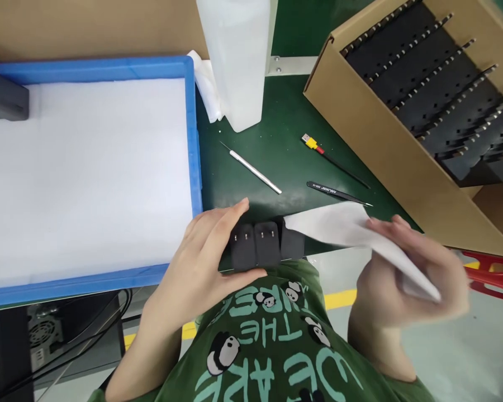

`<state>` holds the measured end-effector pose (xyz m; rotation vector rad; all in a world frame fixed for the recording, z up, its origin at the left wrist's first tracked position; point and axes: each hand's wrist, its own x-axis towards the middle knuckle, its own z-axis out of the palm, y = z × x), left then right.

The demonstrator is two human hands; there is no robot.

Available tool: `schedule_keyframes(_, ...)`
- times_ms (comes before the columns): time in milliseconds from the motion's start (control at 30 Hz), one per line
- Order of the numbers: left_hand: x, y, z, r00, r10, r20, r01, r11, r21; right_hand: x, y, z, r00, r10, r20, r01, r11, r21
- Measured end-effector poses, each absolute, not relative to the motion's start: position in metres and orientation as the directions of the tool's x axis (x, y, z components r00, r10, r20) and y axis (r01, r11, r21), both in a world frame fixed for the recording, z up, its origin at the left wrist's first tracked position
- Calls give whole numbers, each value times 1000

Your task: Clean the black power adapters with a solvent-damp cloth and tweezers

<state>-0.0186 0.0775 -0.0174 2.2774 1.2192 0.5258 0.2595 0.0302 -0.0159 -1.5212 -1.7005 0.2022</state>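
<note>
While the left hand (205, 262) is bracing a row of three black plug adapters (266, 244) at the near edge of the green tabletop (276, 145), the right hand (406, 268) is gripping a white cloth (343, 223) whose free corner is lying over the rightmost adapter. The step in hand appears to be wiping the adapters. The left hand is half open, fingers curled around the left end of the row, thumb along its near side. The right hand is closed on the cloth, though blur is hiding the exact finger positions. The next move is likely calling for firm bracing so the row is not sliding. A blue tray (190, 139), tweezers (337, 193) and a cardboard box (385, 151) are lying nearby.
</note>
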Motion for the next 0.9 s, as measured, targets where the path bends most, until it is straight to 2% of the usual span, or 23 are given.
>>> schedule_keyframes(33, -17, 78, -15, 522, 845, 116, 657, -485, 577, 262, 33, -23, 129, 859, 496, 764, 232, -601)
schedule_keyframes(67, -15, 78, -13, 523, 842, 134, 663, -500, 556, 262, 36, -30, 110, 864, 491, 762, 244, -599)
schedule_keyframes(167, -8, 79, -7, 545, 823, 158, 680, -544, 491, 261, 43, -37, -190, 950, 247, 743, 304, -597)
schedule_keyframes(200, -6, 80, -6, 555, 816, 161, 682, -557, 474, 262, 43, -35, -213, 954, 211, 738, 298, -605)
schedule_keyframes(300, 1, 85, -2, 589, 787, 180, 666, -600, 444, 264, 41, -25, -111, 954, 280, 724, 271, -635)
schedule_keyframes(367, 4, 89, -1, 615, 770, 170, 654, -619, 435, 262, 40, -21, -106, 944, 313, 696, 295, -655)
schedule_keyframes(533, 8, 95, -2, 645, 760, 81, 648, -601, 468, 245, 47, -27, -313, 925, 217, 595, 369, -714)
schedule_keyframes(733, 10, 96, -6, 660, 746, 93, 596, -594, 541, 241, 57, -33, -385, 911, 147, 532, 350, -771)
schedule_keyframes(900, 7, 95, -9, 654, 751, 89, 571, -569, 592, 248, 56, -30, -377, 912, 161, 554, 362, -749)
